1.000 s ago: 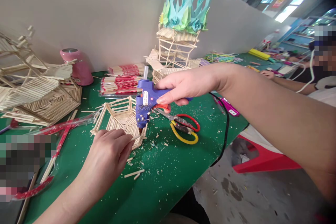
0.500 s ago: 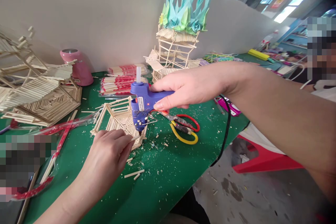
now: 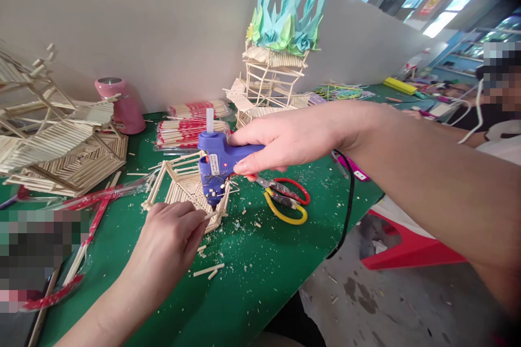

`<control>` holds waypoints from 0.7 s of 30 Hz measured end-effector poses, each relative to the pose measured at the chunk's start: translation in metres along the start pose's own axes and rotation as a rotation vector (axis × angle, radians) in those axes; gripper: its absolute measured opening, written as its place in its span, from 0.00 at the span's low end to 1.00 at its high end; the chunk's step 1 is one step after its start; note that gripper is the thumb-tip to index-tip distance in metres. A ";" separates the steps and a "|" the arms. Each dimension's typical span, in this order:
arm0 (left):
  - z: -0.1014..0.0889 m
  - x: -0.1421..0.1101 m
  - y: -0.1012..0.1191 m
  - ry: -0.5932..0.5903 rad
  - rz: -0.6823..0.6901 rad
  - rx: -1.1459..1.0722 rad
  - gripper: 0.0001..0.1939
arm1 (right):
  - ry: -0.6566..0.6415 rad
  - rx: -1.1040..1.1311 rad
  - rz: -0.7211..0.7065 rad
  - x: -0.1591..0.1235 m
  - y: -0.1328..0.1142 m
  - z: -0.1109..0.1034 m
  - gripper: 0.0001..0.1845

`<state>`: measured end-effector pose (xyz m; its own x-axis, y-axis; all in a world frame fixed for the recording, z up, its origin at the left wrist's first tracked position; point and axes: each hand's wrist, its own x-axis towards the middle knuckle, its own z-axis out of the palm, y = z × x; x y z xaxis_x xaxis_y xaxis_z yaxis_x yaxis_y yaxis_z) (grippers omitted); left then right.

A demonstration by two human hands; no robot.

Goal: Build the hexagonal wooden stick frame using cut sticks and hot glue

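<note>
My right hand (image 3: 285, 138) is wrapped round a blue glue gun (image 3: 217, 165), nozzle pointing down at the near edge of a small hexagonal stick piece (image 3: 183, 184) on the green table (image 3: 252, 282). A white glue stick pokes up from the gun's back. My left hand (image 3: 166, 244) rests at the near side of that piece, fingers pinched on a short wooden stick (image 3: 210, 215) right under the nozzle.
Red and yellow scissors (image 3: 285, 200) lie right of the gun, its black cord (image 3: 345, 211) dropping off the table edge. Larger stick models (image 3: 61, 141) stand left, a pink cup (image 3: 118, 103) behind, a stick tower with paper cranes (image 3: 280, 38) at the back. Another person sits far right.
The glue gun in my right hand has moved left and slightly down, toward the stick in my left hand. My left hand has stayed put.
</note>
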<state>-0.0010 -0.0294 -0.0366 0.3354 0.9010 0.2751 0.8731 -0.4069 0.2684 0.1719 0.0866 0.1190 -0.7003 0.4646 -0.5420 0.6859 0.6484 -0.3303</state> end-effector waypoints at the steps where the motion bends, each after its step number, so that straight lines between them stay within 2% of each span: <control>1: 0.001 0.000 0.000 0.006 0.000 -0.001 0.18 | 0.003 -0.004 -0.007 0.000 -0.001 0.000 0.11; 6: 0.002 -0.001 0.000 0.028 0.004 0.006 0.19 | 0.020 -0.014 -0.012 -0.003 -0.001 -0.001 0.11; 11: 0.001 0.001 -0.001 -0.002 0.010 0.004 0.18 | 0.042 -0.010 0.000 -0.006 0.000 -0.001 0.11; 21: 0.003 -0.002 -0.004 0.023 0.011 -0.011 0.17 | 0.021 0.036 -0.011 -0.005 0.003 0.001 0.10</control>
<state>-0.0040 -0.0294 -0.0405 0.3365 0.8929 0.2990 0.8657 -0.4183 0.2750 0.1777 0.0853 0.1202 -0.7112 0.4705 -0.5223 0.6848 0.6315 -0.3636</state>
